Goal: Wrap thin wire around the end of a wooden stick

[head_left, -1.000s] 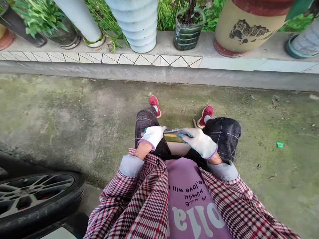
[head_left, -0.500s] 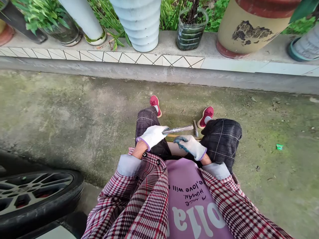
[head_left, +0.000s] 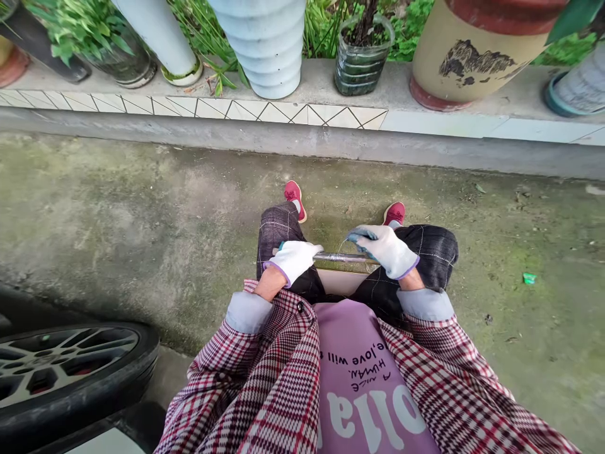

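Note:
I sit with my knees apart over mossy concrete. My left hand (head_left: 293, 260), in a white glove with a purple cuff, is closed around one end of a grey metal rod (head_left: 339, 257) that lies level across my lap. My right hand (head_left: 385, 248), gloved the same with blue-grey fingertips, is closed over the rod's other end above my right knee. A thin wire seems to curl up from the rod near the right hand. My red shoes (head_left: 293, 194) rest on the ground ahead.
A tiled concrete ledge (head_left: 302, 113) runs across the far side, carrying plant pots, a ribbed white planter (head_left: 265, 44) and a large tan jar (head_left: 477, 50). A car wheel (head_left: 66, 372) stands at lower left. A small green scrap (head_left: 529, 277) lies on the ground to the right.
My right hand has moved up and to the right, from below the rod onto its far end. The rod has levelled out. The hammer seen on the ground between my feet is now hidden.

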A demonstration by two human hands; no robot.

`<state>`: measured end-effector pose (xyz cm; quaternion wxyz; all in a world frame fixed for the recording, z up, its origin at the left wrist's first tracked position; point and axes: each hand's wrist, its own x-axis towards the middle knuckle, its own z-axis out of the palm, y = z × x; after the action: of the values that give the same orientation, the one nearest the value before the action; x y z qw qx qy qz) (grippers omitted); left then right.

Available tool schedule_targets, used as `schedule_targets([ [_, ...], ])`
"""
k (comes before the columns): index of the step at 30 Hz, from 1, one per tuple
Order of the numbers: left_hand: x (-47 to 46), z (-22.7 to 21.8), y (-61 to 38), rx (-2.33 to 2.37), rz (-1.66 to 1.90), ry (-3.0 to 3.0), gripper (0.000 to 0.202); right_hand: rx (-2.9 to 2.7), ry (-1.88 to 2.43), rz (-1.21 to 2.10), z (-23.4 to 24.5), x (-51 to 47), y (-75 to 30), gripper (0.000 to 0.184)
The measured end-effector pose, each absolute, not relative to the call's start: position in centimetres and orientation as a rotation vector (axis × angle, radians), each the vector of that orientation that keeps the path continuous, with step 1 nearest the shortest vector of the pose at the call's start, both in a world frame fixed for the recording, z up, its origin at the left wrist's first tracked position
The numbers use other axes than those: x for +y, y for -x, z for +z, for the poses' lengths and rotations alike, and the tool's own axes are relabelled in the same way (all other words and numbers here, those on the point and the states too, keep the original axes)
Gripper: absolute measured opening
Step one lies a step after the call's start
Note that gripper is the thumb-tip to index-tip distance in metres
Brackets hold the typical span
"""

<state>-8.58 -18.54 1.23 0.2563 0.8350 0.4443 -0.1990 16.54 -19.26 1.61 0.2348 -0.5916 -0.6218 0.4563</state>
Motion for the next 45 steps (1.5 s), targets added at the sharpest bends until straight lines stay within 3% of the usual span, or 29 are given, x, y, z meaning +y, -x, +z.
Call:
schedule_targets([
  [4,-18.4,2.1,8.7,1.144,-0.378,-2.205,0.028,-1.531,1.502,1.503,-0.9,-19.4,-15.9,0.031],
  [9,-18.0,2.2,9.2,1.298,-0.386,-2.153,0.030,-1.548,1.583,1.645,-1.8,-22.7,-13.2,0.027],
  [16,-18.0,1.7,8.9,1.500,-0.480,-2.143,0.037,-1.854,1.497,1.439,0.9,-24.8,-13.3,0.025],
  [23,-18.7,1.2,7.6,1.327,-0.627,-2.237,0.038,-1.961,1.555,1.266,3.1,-22.0,-15.1,0.024],
  [29,-18.9,2.8,7.4,1.168,-0.550,-2.234,0.036,-1.600,1.561,1.499,-0.8,-18.5,-16.4,0.029],
  [35,-18.1,2.3,8.9,1.342,-0.443,-2.158,0.033,-1.427,1.638,1.696,-3.8,-22.6,-14.0,0.032],
  [45,-18.1,2.1,8.3,1.424,-0.599,-2.131,0.043,-1.929,1.543,1.466,2.2,-24.8,-13.2,0.028],
])
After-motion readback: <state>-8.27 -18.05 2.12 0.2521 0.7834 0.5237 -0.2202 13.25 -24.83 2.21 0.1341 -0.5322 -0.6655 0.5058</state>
